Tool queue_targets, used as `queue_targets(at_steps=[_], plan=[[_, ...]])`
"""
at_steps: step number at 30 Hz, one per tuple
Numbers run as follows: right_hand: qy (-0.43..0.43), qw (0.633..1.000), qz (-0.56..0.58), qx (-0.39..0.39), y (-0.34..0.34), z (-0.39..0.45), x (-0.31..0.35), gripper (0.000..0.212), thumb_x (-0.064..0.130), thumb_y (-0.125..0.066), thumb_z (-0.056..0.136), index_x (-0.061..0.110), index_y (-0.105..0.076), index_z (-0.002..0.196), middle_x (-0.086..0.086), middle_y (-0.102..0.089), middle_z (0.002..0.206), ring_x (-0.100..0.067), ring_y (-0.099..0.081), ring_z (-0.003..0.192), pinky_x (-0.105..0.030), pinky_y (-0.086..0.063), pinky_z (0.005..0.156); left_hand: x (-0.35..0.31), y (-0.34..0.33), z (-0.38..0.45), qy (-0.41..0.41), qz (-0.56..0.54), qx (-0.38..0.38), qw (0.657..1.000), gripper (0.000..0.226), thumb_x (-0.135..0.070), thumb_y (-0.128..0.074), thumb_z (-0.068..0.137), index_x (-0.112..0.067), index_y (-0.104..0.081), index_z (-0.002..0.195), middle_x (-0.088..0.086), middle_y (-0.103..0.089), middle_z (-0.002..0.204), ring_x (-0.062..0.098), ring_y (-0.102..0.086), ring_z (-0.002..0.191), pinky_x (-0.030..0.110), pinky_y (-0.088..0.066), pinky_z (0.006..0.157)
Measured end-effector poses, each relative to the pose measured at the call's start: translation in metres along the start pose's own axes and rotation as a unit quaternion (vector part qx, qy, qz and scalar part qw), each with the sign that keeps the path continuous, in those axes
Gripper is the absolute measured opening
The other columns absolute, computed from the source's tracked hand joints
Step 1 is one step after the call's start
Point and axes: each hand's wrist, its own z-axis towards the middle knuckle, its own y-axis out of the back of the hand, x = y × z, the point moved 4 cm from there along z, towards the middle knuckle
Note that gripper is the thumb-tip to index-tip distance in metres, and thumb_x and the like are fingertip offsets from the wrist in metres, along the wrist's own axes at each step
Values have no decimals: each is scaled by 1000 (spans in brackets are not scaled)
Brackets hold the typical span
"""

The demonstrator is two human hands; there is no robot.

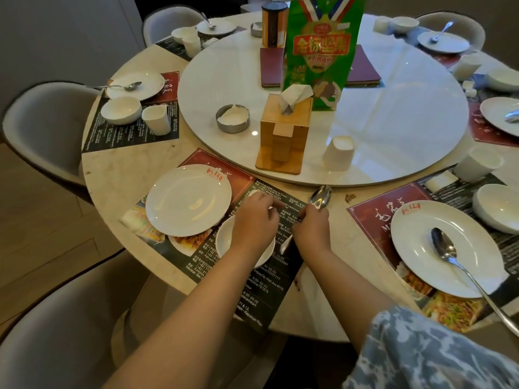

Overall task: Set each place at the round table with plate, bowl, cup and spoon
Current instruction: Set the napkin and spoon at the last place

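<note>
At the near place, a white plate [188, 200] lies on a printed placemat [261, 279], with a white bowl [224, 240] just right of it. My left hand [254, 223] hovers over the bowl with curled fingers, hiding most of it; I cannot tell whether it holds anything. My right hand [311, 226] grips a metal spoon [320, 196] by mid-handle, bowl end pointing away from me. A white cup [338, 153] stands on the glass turntable's [393, 122] near edge. No cup shows on this placemat.
The place to the right has a plate [415, 248] with a spoon [446, 248], a bowl [497, 206] and a cup [478, 164]. The left place has the same. The turntable carries a wooden tissue box [283, 130], a green snack bag [320, 51] and a metal dish [232, 117]. Grey chairs [42, 127] ring the table.
</note>
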Motion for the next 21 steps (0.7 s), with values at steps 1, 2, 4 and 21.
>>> queue_targets(at_steps=[1,2,4,21], plan=[[-12,1000,1,1,1,4,-1,21,3,-63,86,8,-55,105,-11,-45,120,-19,-50,85,-30,-46,71,-1,-1,2,0,2,2,1000,21,-8,-54,89,-19,-70,99,-3,-63,102,8,-46,96,24,-38,85],[-26,1000,2,4,3,7,-1,23,3,-65,83,7,-56,104,-12,-48,117,-20,-52,84,-30,-46,68,-3,-2,4,-1,2,4,1000,22,-8,-54,90,-18,-70,99,-3,-64,102,8,-46,96,24,-38,85],[-54,998,11,15,7,11,-4,28,6,-71,81,6,-58,106,-12,-56,110,-21,-55,83,-30,-47,64,-6,-2,7,1,-4,12,1000,22,-8,-54,90,-18,-70,100,-4,-64,102,8,-47,96,24,-40,86],[-153,976,123,96,15,2,-22,11,14,-72,82,7,-66,88,-7,-61,74,-19,-58,68,-37,-55,69,-10,8,5,-3,-38,15,999,22,-7,-54,90,-18,-71,98,-6,-65,101,11,-54,103,27,-46,87]])
